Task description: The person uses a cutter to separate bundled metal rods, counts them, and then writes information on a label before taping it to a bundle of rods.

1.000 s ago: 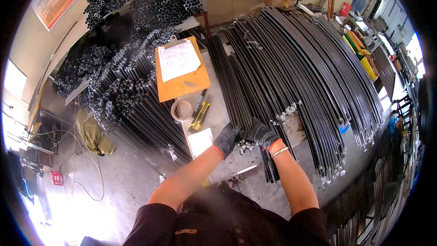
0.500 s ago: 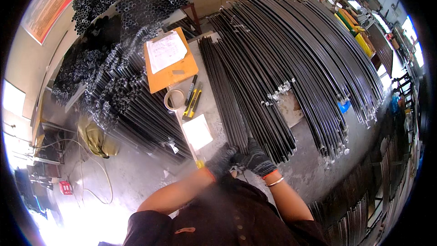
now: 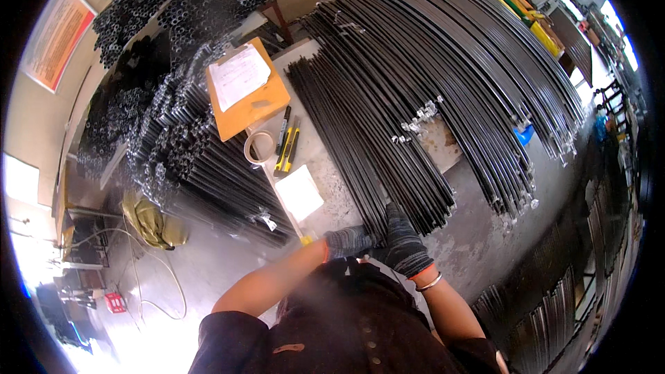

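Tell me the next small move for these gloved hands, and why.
I'd gently press the left hand and right hand toward each other: they sit on opposite sides of the near ends of the dark rods, so a light squeeze would probably gather them.

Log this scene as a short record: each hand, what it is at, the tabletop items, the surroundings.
Left hand: gloved, at the left side of the near end of a row of dark tubes; finger closure unclear
Right hand: gloved, at the right side of that same end; exact grip partly hidden
Tabletop items: orange clipboard bearing a paper, tape roll, black marker, yellow-and-black tool, white sheet
Left surroundings: stacked tubes, olive bag on the floor
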Demonstrator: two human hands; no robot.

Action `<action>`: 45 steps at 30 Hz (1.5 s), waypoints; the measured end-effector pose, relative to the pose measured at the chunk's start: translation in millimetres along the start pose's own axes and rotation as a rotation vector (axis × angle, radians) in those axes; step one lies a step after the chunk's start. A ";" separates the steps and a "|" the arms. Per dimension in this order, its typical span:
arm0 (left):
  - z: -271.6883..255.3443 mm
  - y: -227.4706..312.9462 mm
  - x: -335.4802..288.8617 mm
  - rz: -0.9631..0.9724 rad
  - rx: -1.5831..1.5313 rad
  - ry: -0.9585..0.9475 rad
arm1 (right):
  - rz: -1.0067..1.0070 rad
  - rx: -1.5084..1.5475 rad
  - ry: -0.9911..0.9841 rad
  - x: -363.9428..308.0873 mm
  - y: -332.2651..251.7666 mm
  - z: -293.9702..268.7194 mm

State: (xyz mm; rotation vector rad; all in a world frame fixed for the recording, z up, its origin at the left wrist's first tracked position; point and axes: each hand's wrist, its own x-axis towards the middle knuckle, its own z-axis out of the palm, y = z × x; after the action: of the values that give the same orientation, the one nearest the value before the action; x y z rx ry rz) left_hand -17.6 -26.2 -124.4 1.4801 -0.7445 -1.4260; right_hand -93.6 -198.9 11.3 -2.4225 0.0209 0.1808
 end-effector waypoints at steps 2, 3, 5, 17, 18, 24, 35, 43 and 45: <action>-11.1 76.6 -19.9 -0.166 0.434 -0.162 | 0.010 -0.083 0.068 -8.1 5.0 4.6; -15.5 108.7 -36.2 -0.222 0.582 -0.138 | 0.040 -0.086 0.072 -10.0 4.0 6.9; -23.1 153.2 -66.7 -0.257 0.782 0.012 | 0.096 -0.091 0.072 -9.7 -0.5 10.9; -84.8 129.4 1.8 0.701 1.587 0.064 | 0.243 0.395 0.151 -12.2 -11.5 -0.9; -82.4 138.0 5.5 0.647 1.602 -0.004 | 0.330 0.514 0.169 -18.0 0.9 2.2; -79.7 138.2 9.7 0.646 1.573 0.023 | 0.419 0.253 0.340 -18.2 48.6 26.7; -84.3 105.6 13.1 0.990 1.001 0.181 | -0.281 -0.398 0.336 98.1 -94.5 -9.1; -78.8 106.2 -13.1 0.763 1.234 0.123 | -0.469 -0.417 -0.139 239.6 -128.4 79.3; -78.6 107.4 -13.6 0.748 1.239 0.132 | -0.479 -0.294 -0.122 249.8 -127.8 85.7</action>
State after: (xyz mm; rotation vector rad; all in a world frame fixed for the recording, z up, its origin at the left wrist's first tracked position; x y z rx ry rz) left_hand 75.2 -40.5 -29.1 1.7744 -2.0247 -0.1883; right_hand 151.2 -37.9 -3.5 -2.6183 -0.6772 0.1156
